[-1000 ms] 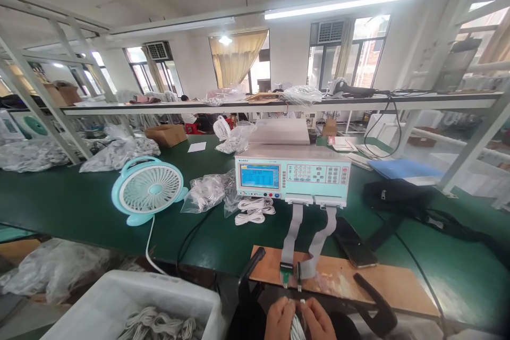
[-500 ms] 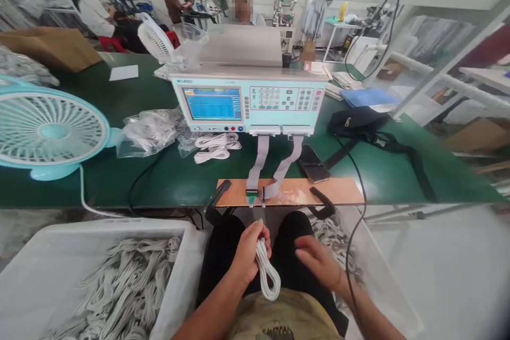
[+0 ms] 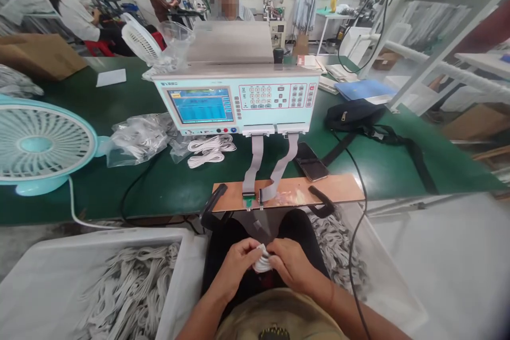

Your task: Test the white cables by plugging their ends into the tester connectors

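Observation:
A coiled white cable is between my hands, low over my lap. My left hand grips its left side with thumb and fingers closed. From the right, my right hand pinches the same coil; its fingertips are partly hidden. Just beyond, two small connectors at the ends of grey ribbon cables sit at the front edge of an orange-brown board. Those ribbons lead up to a tester with a blue screen. The cable's plug ends are too small to make out.
White bins of coiled cables stand at my left and right. Black clamps hold the board. A blue fan, bagged cables, a phone and a black bag lie on the green table. A black cord hangs near my right arm.
My right hand has come in from the right and closed on the coiled cable. The coil, earlier hanging lengthwise from my left hand, is now bunched between both hands. The view has shifted slightly.

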{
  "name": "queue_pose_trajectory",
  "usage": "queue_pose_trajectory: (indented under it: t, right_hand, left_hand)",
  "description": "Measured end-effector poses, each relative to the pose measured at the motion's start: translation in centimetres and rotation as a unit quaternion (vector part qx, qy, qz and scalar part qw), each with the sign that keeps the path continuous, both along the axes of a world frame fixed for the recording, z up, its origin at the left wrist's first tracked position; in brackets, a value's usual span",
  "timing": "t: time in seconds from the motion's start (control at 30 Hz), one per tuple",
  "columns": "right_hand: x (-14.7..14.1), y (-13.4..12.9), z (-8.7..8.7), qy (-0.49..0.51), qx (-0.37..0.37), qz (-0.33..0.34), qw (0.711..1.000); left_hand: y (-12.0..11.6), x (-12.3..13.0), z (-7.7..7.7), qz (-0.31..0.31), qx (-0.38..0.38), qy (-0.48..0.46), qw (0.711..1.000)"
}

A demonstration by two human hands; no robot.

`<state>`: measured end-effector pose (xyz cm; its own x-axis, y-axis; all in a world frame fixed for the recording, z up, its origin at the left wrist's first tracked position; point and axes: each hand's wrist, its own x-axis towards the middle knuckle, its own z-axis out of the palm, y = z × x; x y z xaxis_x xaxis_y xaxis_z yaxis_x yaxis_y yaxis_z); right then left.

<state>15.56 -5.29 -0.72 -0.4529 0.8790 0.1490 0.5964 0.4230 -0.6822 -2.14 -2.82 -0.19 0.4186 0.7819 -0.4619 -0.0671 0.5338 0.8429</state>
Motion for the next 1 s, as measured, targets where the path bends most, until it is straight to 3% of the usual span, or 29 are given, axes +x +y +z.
queue_pose_trajectory:
  t: [0.23,0.43,0.6,0.7,0.83,1.0]
  right_hand:
    - [-0.6,0.7,0.8,0.058,-0.082,0.009,0.995]
    - [-1.9,3.0,0.1,0.083,-0.014,-0.092,0.992]
    - [-2.9,4.2,-0.9,0.17,-0.043,-0.178,0.968]
    - [-3.1,4.4,-1.4,0.267,-0.085,-0.222,0.934]
    - [-3.3,5.1,-1.7,0.353,-0.152,-0.249,0.889]
    - [-3.3,5.8,-1.3,0.365,-0.171,-0.255,0.879]
  left_hand:
    - [0.7,0.1,-0.1,0.006,0.058,0.061,0.996]
    - [1.9,1.3,-0.9,0.132,0.155,0.082,0.976]
    - [2.8,2.0,-1.4,0.205,0.197,0.12,0.951]
    - [2.9,2.2,-1.7,0.212,0.176,0.102,0.956]
    - [3.0,2.1,-1.9,0.172,0.124,0.053,0.976]
    - [3.4,0.9,-1.1,0.135,-0.001,-0.101,0.986]
